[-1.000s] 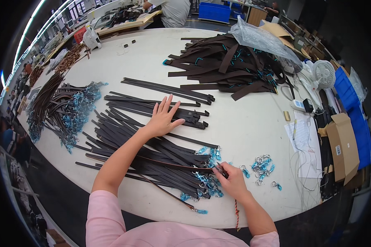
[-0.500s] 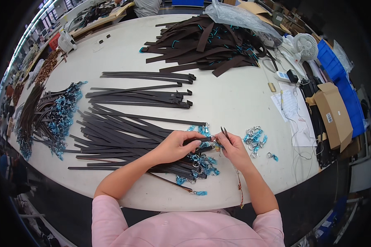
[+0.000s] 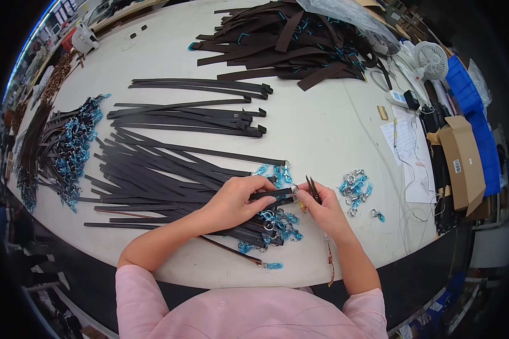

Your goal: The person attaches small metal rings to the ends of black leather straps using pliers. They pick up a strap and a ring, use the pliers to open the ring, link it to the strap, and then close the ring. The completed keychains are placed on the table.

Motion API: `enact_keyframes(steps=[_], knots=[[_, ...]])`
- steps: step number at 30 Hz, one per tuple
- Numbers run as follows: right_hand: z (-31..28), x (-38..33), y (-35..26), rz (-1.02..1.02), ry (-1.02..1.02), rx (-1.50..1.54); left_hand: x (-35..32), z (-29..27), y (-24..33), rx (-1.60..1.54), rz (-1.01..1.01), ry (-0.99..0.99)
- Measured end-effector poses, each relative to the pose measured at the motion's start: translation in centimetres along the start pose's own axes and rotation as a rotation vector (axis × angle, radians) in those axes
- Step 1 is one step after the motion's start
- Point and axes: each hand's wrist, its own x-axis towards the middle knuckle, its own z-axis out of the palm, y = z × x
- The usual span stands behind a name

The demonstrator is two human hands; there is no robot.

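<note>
Between the thumb and fingers of my left hand is the end of a dark strap, held above the other straps. My right hand is closed around dark thread snips, their blades pointing up and away. Its thumb and fingertips also pinch at a metal ring on the held strap's end. A braided cord hangs below this hand. Under and beside my left hand lies a heap of dark straps, several with metal rings and blue-wrapped hardware at their right ends.
Loose rings with blue wrapping lie right of my hands. Separate dark straps rest farther off, with a large brown strap pile behind. Finished-looking bundles sit at the left. Papers, a carton and a fan line the right.
The view has shifted slightly, so the far table items sit higher. My right thumb has come onto the ring at the strap's end; my left hand still holds the strap.
</note>
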Motion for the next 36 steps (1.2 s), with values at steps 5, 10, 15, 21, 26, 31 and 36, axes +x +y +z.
enact_keyframes(steps=[5,10,15,21,26,31,36], knots=[[0.0,-0.1,0.3,-0.056,0.026,-0.012,-0.2,-0.2,1.5,0.058,-0.085,-0.024],[0.4,-0.1,0.2,-0.036,0.050,-0.005,0.4,-0.5,1.6,-0.215,-0.297,-0.118],[0.7,-0.3,-0.5,-0.373,0.320,-0.376,0.9,0.0,0.2,-0.412,-0.384,-0.102],[1.6,-1.8,-0.7,-0.501,0.296,-0.548,1.2,0.1,-0.5,-0.553,-0.402,-0.065],[2.8,-2.1,-1.1,-0.478,0.191,-0.658,1.2,0.2,-0.6,-0.506,-0.406,-0.056],[2.9,-1.7,-0.3,-0.448,0.193,-0.668,1.0,0.3,-0.1,-0.462,-0.397,-0.035],[3.2,-1.8,-0.4,-0.424,0.176,-0.703,0.6,0.8,-0.3,-0.446,-0.357,0.023]])
